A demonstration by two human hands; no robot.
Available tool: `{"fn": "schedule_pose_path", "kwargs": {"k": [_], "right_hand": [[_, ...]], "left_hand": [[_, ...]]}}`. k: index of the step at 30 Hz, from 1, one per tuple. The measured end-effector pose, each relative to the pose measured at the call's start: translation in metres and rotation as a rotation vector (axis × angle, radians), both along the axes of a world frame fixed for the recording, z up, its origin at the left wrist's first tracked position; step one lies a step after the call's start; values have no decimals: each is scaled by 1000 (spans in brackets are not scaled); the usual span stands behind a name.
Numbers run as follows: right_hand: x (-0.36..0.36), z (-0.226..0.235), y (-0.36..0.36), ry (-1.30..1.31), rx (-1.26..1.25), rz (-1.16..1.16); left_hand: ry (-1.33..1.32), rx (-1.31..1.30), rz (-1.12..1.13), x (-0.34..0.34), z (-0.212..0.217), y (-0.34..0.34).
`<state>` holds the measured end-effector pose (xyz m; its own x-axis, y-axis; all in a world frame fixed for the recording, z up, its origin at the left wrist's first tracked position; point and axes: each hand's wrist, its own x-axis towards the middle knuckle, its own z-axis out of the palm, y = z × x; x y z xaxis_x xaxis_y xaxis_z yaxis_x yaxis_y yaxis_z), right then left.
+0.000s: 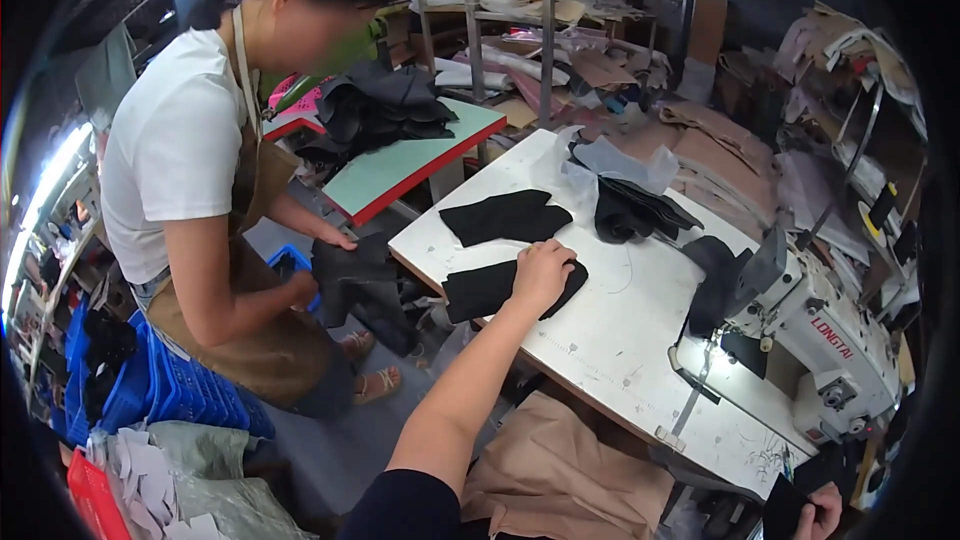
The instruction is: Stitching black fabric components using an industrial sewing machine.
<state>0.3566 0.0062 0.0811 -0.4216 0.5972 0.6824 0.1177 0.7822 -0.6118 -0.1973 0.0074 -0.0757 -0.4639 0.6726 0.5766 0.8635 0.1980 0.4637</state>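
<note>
- While the left hand (541,270) presses flat, fingers spread, on a black fabric piece (480,288), a second piece (505,216) lies at 12 o'clock.
- Right hand (822,512), at 4 o'clock, pinches a black scrap (785,508).
- Sewing machine (810,340) at 3 o'clock.

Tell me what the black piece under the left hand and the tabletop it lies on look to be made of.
Black piece: soft matte cloth, probably knit or felt-like; it lies limp, without shine, under the left hand.
Tabletop: hard, smooth white laminate or painted board, likely; scuffed, marked, with a brown edge.
</note>
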Motion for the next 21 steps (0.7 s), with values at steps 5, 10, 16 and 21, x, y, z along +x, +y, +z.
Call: {"fn": "schedule_pose_path", "kwargs": {"k": [5,10,16,21], "right_hand": [[43,-32,24,-53,19,69],[-14,-36,37,618,-241,-247],[-56,-26,47,946,-498,2],[-58,-42,46,939,-617,7]], "left_hand": [[-43,117,-65,3,11,11],[-27,265,-144,-14,52,3],[81,399,-141,-18,91,0],[64,207,-143,-20,112,-2]]}}
